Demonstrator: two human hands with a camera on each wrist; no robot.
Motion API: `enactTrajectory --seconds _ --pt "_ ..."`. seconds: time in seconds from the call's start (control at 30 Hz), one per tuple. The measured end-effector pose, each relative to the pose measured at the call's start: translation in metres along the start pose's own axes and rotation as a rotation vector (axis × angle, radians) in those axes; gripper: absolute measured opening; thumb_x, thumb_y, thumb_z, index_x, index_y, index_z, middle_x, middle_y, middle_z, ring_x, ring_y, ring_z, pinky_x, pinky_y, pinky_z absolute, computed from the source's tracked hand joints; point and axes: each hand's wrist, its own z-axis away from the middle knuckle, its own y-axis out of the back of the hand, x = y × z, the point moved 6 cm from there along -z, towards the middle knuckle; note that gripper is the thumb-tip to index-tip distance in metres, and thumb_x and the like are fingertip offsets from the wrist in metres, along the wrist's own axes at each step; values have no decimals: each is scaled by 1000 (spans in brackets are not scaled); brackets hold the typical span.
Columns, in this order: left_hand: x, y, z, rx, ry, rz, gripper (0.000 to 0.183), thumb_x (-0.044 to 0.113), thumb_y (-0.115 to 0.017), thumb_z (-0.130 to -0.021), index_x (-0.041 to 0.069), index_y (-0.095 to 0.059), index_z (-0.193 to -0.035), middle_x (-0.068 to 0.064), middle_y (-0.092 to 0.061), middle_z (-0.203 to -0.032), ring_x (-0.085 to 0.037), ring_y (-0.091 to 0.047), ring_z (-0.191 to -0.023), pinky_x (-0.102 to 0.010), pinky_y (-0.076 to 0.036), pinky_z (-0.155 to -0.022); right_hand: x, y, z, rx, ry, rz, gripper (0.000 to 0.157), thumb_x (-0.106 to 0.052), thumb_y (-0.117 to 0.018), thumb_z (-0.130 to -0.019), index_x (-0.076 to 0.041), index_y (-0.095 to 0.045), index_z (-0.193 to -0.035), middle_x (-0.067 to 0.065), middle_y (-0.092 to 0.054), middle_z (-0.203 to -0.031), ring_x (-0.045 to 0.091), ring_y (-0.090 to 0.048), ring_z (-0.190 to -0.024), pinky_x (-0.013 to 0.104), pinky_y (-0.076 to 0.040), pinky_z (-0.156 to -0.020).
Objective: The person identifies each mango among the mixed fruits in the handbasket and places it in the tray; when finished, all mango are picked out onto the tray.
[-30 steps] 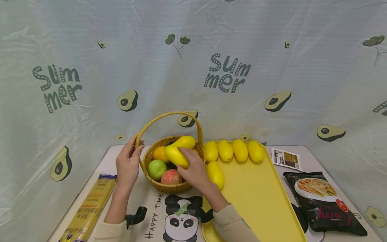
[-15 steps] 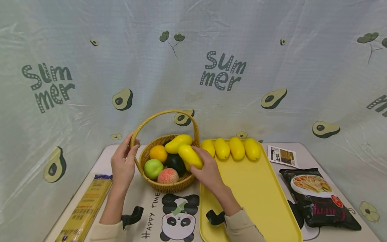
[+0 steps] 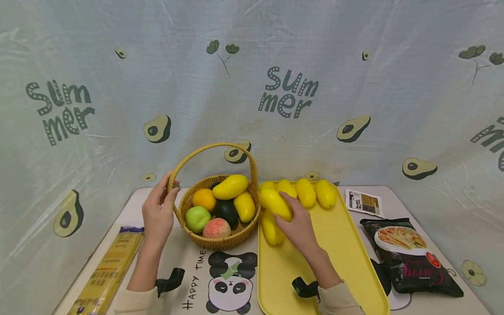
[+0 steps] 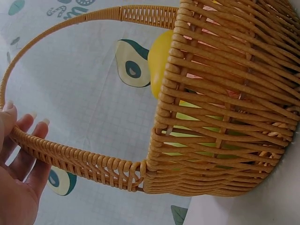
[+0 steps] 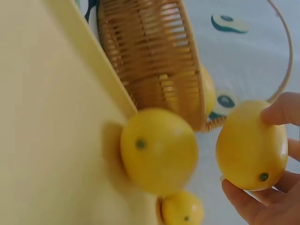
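Note:
My left hand [image 3: 158,212] holds the side of the wicker basket's handle [image 4: 79,157], thumb on one side and fingers on the other. In the basket [image 3: 222,244] lie two mangoes [image 3: 230,187], an orange [image 3: 204,200], a green apple [image 3: 197,218], a peach [image 3: 217,228] and a dark avocado-like fruit [image 3: 226,212]. My right hand [image 3: 297,221] grips a yellow mango [image 5: 253,145] between thumb and fingers, raised over the yellow tray's [image 3: 315,271] left edge. Below it another mango [image 5: 159,150] lies on the tray along that edge.
A row of several mangoes [image 3: 306,192] lines the tray's back edge. To its right lie a small white packet [image 3: 364,202] and a black food bag [image 3: 411,258]. A long yellow package [image 3: 108,271] lies at the left. A patterned curtain [image 3: 252,87] hangs behind.
My right hand has carried the mango rightward from over the basket to over the tray, uncovering the fruit in the basket. The left hand keeps holding the handle. The head view has shifted slightly.

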Motion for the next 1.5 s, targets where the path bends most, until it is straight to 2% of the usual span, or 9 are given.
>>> enactTrajectory --seconds 0.13,0.37,0.5,0.77,0.97,1.2,1.5 --pt "-2 1 0 4 2 -1 44 20 -56 -102 36 -53 -142 -4 -67 -120 7 -57 -109 -4 -45 -89 12 9 4 -11 -64 12 57 -18 -74 -85 -20 -56 -140 6 -60 -139 26 -59 -123 47 -50 -98" --pt "-2 0 1 3 -4 12 44 18 -56 -101 33 -53 -143 -6 -67 -120 5 -58 -110 -4 -44 -91 35 22 15 -51 -214 64 60 -21 -72 -87 -18 -53 -143 8 -55 -145 29 -52 -133 50 -43 -107" --pt "0 -2 -1 4 -9 23 44 16 -56 -101 33 -54 -142 -6 -67 -119 5 -58 -109 -4 -45 -89 45 25 20 -71 -269 109 61 -21 -70 -86 -15 -52 -144 12 -56 -144 30 -53 -130 50 -44 -105" --pt "0 -1 0 3 -11 19 46 14 -57 -101 30 -53 -144 -7 -67 -121 7 -57 -108 -3 -43 -88 55 17 26 -143 -306 190 62 -25 -70 -89 -7 -50 -144 18 -56 -142 37 -53 -130 53 -43 -107" --pt "-1 -1 0 -3 -20 23 47 13 -57 -101 30 -52 -144 -8 -67 -122 6 -57 -109 -3 -43 -89 59 17 27 -119 -353 152 58 -32 -67 -94 -6 -51 -143 20 -57 -141 39 -53 -130 54 -43 -108" --pt "0 -2 0 -3 -18 14 47 14 -58 -101 30 -52 -144 -9 -67 -122 7 -57 -109 -3 -42 -90 64 18 28 -98 -419 167 56 -44 -60 -97 -6 -57 -138 21 -64 -131 37 -61 -119 52 -50 -99" --pt "0 -1 0 4 -20 16 47 13 -58 -100 29 -53 -144 -9 -67 -122 5 -58 -109 -3 -43 -89 71 17 24 -113 -414 172 63 -41 -64 -93 -7 -49 -144 20 -54 -144 39 -51 -132 55 -42 -108"
